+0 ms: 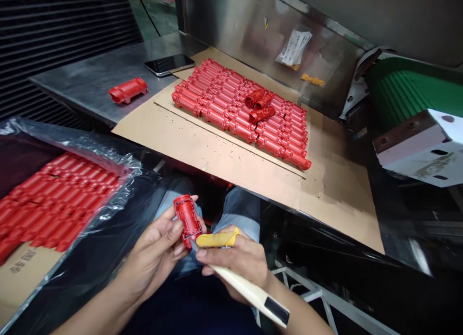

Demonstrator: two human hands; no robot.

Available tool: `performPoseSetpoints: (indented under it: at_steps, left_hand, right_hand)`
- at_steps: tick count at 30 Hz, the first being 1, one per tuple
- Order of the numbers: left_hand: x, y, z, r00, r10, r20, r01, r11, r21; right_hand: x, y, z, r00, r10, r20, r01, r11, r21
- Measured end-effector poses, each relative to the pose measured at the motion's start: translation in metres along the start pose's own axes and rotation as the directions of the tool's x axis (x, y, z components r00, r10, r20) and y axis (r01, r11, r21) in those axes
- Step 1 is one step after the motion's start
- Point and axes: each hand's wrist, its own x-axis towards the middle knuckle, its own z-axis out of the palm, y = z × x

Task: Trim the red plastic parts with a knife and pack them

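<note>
Above my lap, my left hand (162,236) grips a red plastic part (188,214), its hollow side with dark-lined edges turned up toward me. My right hand (238,255) is closed around a knife with a cream handle (249,291) and a black patch near its end. A yellow finger cot (217,239) covers my right index finger. The short blade (194,245) meets the lower end of the red part; whether it cuts in there, I cannot tell. My left fingertips behind the part are partly hidden.
Rows of red parts (231,99) lie on cardboard (173,132), with several loose ones on top. One red part (128,90) and a phone (170,64) rest at the left. A plastic-lined box (137,166) holds more parts. A white bracket (427,147) juts out at right.
</note>
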Motion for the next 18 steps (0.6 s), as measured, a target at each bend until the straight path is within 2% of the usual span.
performPoseSetpoints:
  at_steps: [5, 11, 14, 18]
  left_hand:
    - [0.000, -0.002, -0.001, 1.000, 0.006, 0.005, -0.006, 0.999, 0.034]
    - [0.000, -0.003, -0.002, 1.000, 0.003, 0.011, -0.003, 0.999, 0.038]
    - [0.001, -0.006, -0.006, 0.999, -0.034, 0.001, 0.034, 0.999, 0.016]
    - [0.005, -0.012, -0.014, 0.996, -0.085, -0.002, 0.085, 0.996, -0.019]
  right_hand:
    - [0.002, 0.004, 0.005, 0.999, -0.052, -0.012, 0.052, 0.998, -0.035]
    - [0.002, 0.000, 0.006, 1.000, -0.026, -0.010, 0.025, 0.999, -0.045]
    - [0.004, 0.001, 0.003, 1.000, -0.009, 0.015, 0.010, 0.998, -0.060]
    - [0.008, 0.001, -0.003, 0.983, -0.085, 0.164, 0.119, 0.971, -0.208]
